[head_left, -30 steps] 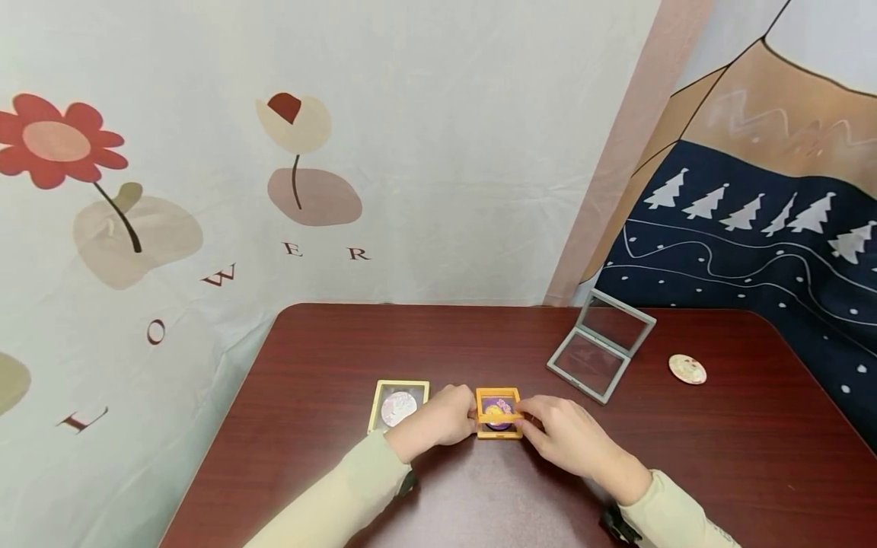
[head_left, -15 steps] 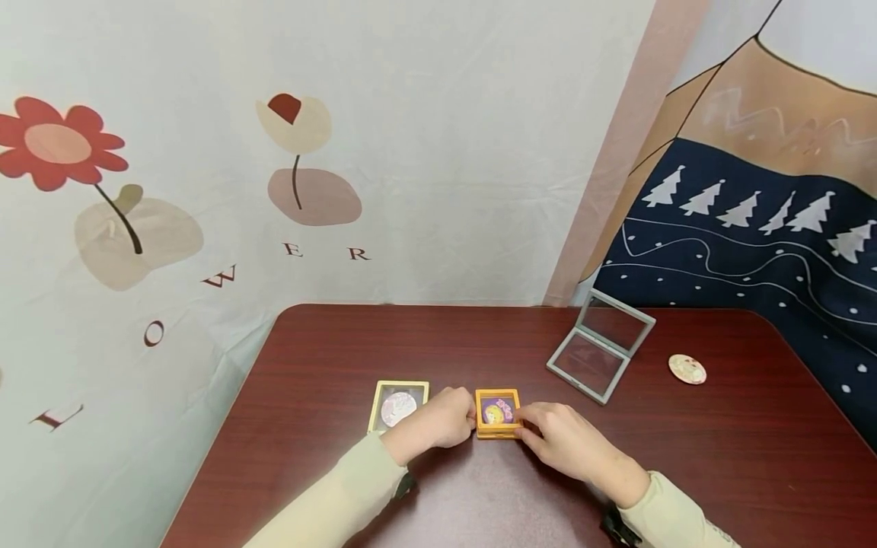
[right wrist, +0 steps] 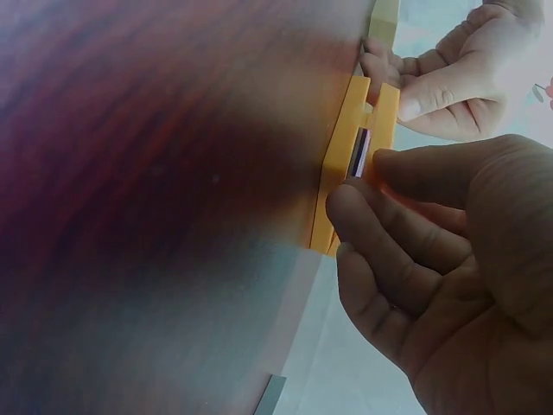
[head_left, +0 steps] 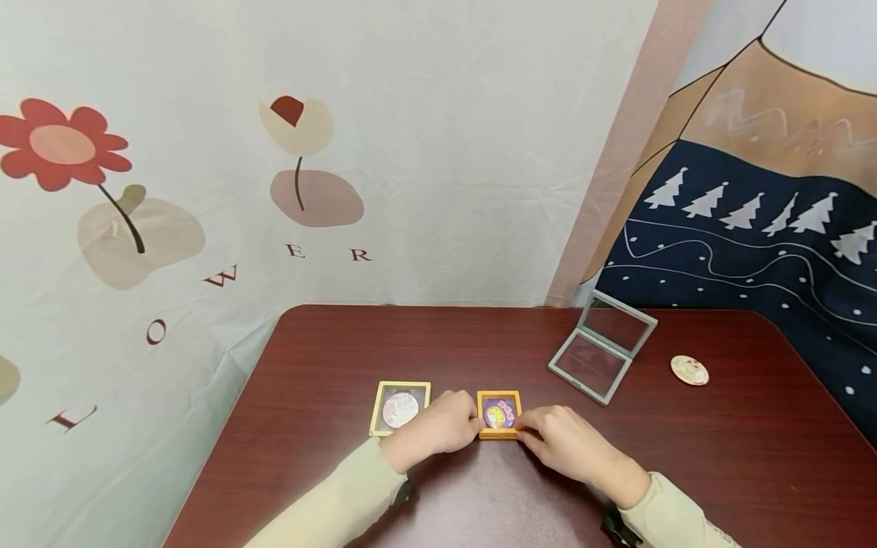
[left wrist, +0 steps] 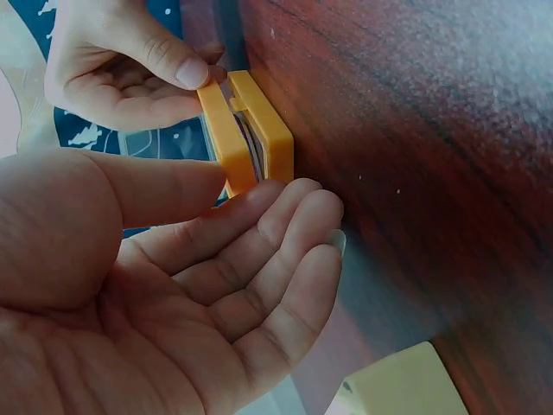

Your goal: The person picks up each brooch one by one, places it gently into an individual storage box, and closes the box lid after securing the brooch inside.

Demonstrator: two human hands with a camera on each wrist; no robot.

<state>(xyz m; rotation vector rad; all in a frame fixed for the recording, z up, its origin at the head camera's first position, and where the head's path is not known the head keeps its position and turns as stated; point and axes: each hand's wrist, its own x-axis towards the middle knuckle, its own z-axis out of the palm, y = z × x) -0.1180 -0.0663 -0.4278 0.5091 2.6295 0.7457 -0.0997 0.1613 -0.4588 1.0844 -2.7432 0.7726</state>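
A small square orange display case (head_left: 499,435) lies on the table between both hands, with a round purple badge (head_left: 499,414) showing through its clear window. The wrist views show the two halves of the case (left wrist: 226,143) almost together, a narrow gap between them and the badge's edge (right wrist: 358,153) inside. My left hand (head_left: 448,421) pinches the left side of the case between thumb and fingers. On the opposite side, my right hand (head_left: 565,443) holds the upper half with its thumb, the fingers along the lower edge.
Left of the case, partly behind my left wrist, lies a pale yellow case (head_left: 376,409) with a whitish round badge (head_left: 400,409). A grey case (head_left: 582,387) stands unfolded at the back right. Beyond it lies a cream round badge (head_left: 689,370) on the dark red table (head_left: 342,342).
The orange case's raised upper half has come down toward the lower half over the badge. My right hand has sunk slightly with it; my left hand has stayed nearly still.
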